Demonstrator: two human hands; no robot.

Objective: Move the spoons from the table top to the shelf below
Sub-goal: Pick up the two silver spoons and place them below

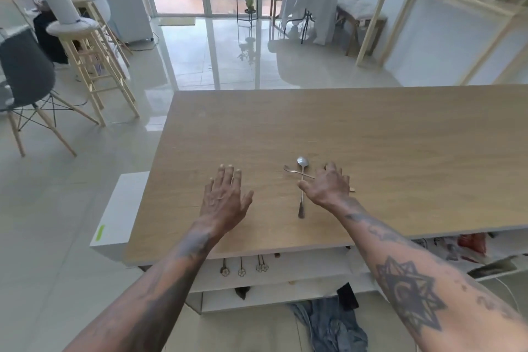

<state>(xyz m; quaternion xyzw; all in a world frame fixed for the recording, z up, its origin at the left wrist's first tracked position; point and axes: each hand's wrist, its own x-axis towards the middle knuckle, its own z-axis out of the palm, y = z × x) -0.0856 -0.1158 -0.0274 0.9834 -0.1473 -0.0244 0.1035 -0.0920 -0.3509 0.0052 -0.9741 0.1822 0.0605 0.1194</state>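
At the left, the left hand (224,198) hovers palm down over bare wood on the desk (400,137), fingers spread and holding nothing. It is well apart from the cutlery.

To its right lie two spoons, crossed near their bowls. The long silver spoon (302,188) runs almost straight away from the person, bowl at the far end, handle pointing back toward the desk's near edge. The smaller gold spoon (294,172) lies across it, bowl to the left, its handle running rightward and passing under the right hand.

The right hand (328,186) is loosely open, fingers curled downward, thumb just beside the silver spoon's handle. Whether the fingers already touch the gold handle beneath them I cannot tell. This hand is plainly the nearer one: the spoons lie at its thumb side, so the pick-up looks to be its job, probably pinching across the silver handle's long axis.

Below the desk's near edge, the white shelf (314,268) already holds several spoons (241,267) with flower-shaped ends.
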